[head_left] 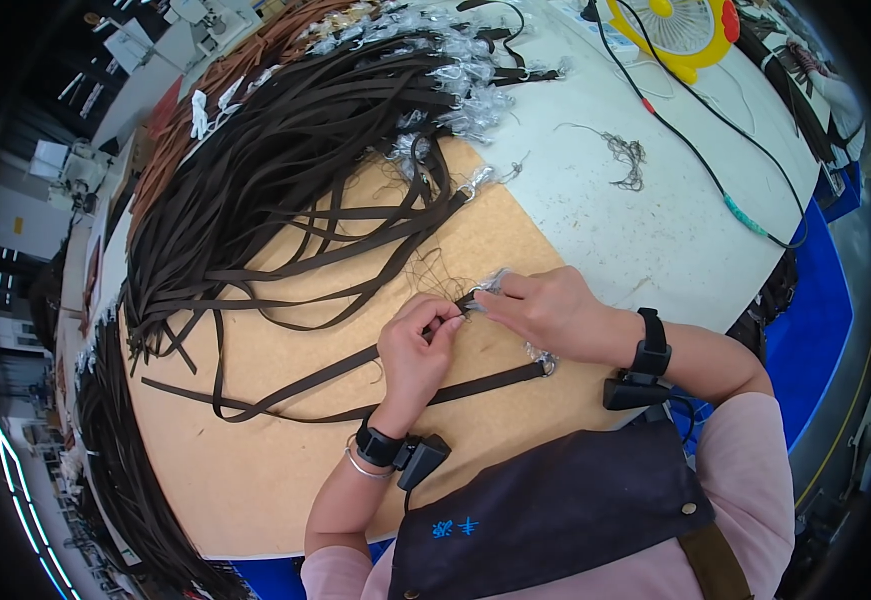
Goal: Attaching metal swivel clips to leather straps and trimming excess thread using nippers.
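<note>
My left hand [418,345] is closed in a pinch on a dark brown strap [331,370], close to the strap's end. Against it, my right hand [553,312] pinches the clear plastic wrap [491,284] at that same end; whatever fitting lies inside is hidden by the fingers. Loose dark threads [436,275] curl just beyond my fingertips. Nearer to me lies a second length of dark strap [486,383], with a metal ring [548,367] and a bit of clear plastic at its right end. Both lengths rest on a tan board [516,440].
A large heap of dark straps [286,150] with plastic-wrapped ends covers the far left, brown straps [246,60] behind it. On the white table [636,240] lie a thread tangle [626,160], a black cable [686,150] and a yellow fan [671,30]. Blue bins [821,310] stand right.
</note>
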Tool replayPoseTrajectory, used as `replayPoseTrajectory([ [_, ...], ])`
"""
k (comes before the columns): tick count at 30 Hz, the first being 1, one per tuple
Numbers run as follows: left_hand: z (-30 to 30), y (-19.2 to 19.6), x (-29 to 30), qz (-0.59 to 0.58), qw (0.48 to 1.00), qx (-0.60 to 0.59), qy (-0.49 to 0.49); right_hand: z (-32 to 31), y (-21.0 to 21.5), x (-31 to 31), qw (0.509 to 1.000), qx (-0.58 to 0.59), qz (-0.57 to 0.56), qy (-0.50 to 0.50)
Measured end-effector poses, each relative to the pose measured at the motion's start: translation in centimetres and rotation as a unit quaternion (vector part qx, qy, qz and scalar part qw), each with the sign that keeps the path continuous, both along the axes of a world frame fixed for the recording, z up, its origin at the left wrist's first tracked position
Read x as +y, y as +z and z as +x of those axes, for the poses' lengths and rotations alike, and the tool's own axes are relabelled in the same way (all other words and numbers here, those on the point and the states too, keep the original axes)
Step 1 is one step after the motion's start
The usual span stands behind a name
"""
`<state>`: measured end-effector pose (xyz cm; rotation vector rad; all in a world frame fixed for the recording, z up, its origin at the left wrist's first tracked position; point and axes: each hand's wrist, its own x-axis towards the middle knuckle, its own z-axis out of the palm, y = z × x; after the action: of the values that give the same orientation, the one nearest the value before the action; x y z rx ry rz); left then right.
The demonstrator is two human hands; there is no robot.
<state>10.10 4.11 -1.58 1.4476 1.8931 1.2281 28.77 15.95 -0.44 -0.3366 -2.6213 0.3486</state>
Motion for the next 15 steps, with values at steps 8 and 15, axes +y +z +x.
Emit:
replayPoseTrajectory([
  [8,-2.6,0.8,-0.7,-0.054,0.988,-0.133,0.049,-0.3,-0.4,0.3,0.995,0.014,-0.102,-0.006],
  [15,-3.7,4.0,-1.8,0.025,0.957,0.268,0.108,-0.1,-0.2,1.0,0.969,0.06,-0.237,-0.024],
])
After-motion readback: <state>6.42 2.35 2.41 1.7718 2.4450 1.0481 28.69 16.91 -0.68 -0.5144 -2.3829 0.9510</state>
